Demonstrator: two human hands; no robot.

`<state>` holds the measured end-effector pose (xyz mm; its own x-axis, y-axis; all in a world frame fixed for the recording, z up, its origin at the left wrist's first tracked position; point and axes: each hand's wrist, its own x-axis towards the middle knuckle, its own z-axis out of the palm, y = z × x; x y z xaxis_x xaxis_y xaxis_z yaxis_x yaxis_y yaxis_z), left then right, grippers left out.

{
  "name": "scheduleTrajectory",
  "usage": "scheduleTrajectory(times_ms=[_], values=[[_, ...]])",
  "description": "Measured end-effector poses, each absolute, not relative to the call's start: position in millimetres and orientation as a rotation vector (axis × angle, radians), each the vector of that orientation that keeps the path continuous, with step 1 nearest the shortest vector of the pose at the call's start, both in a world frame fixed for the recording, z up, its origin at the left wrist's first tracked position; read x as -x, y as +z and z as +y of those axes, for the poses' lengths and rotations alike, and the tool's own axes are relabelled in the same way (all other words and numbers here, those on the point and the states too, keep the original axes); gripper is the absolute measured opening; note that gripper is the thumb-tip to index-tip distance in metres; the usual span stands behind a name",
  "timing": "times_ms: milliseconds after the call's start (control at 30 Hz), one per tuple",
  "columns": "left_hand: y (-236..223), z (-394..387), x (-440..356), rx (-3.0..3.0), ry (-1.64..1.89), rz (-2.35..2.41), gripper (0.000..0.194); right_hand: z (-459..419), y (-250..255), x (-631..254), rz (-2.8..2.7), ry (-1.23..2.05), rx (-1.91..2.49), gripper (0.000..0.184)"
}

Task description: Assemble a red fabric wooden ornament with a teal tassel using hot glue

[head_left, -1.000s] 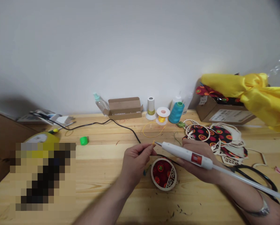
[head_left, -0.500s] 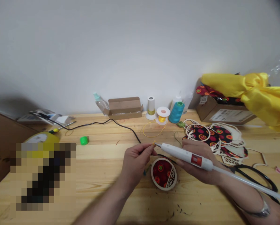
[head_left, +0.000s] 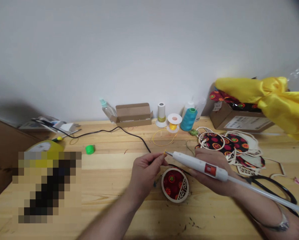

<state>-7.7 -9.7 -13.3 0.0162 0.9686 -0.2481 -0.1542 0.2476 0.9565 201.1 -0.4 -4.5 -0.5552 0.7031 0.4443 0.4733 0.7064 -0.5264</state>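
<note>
Between thumb and forefinger, my left hand (head_left: 145, 171) pinches a short end of yellow cord (head_left: 165, 152). My right hand (head_left: 218, 185) is wrapped round a white hot glue pen (head_left: 191, 163) with a red switch window. The pen's metal tip points left, at or very near the cord end; contact is too small to make out. A long translucent glue stick (head_left: 264, 196) sticks out of the pen's back end. Just below my hands lies an oval wood-framed ornament (head_left: 173, 181) with dark red patterned fabric and a lattice strip.
Cord spools (head_left: 174, 124) and a teal thread cone (head_left: 188, 120) stand near the wall. Fabric-covered wooden pieces (head_left: 235, 143) pile up at right, before a cardboard box (head_left: 239, 120) with yellow cloth. A black cable (head_left: 129, 132) crosses the table; a green cap (head_left: 89, 149) sits left.
</note>
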Motion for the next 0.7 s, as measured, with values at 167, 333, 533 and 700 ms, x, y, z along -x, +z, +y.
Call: scheduleTrajectory(times_ms=[167, 333, 533, 700], values=[[-12.4, -9.6, 7.9, -0.922, 1.085, 1.219, 0.02, -0.2, -10.7, -205.3, -2.238, 0.435, 0.931, 0.027], [-15.4, -9.4, 9.1, -0.926, 1.095, 1.209, 0.019, -1.8, -4.2, -202.4, -2.283, 0.436, 0.914, 0.027], [-15.0, -9.3, 8.3, -0.902, 1.11, 1.201, 0.019, -1.9, -1.6, -201.5, -2.294, 0.455, 0.913, 0.028], [-13.4, -10.2, 7.7, -0.894, 1.107, 1.197, 0.019, -0.6, -6.8, -203.3, -2.286, 0.439, 0.915, 0.027]])
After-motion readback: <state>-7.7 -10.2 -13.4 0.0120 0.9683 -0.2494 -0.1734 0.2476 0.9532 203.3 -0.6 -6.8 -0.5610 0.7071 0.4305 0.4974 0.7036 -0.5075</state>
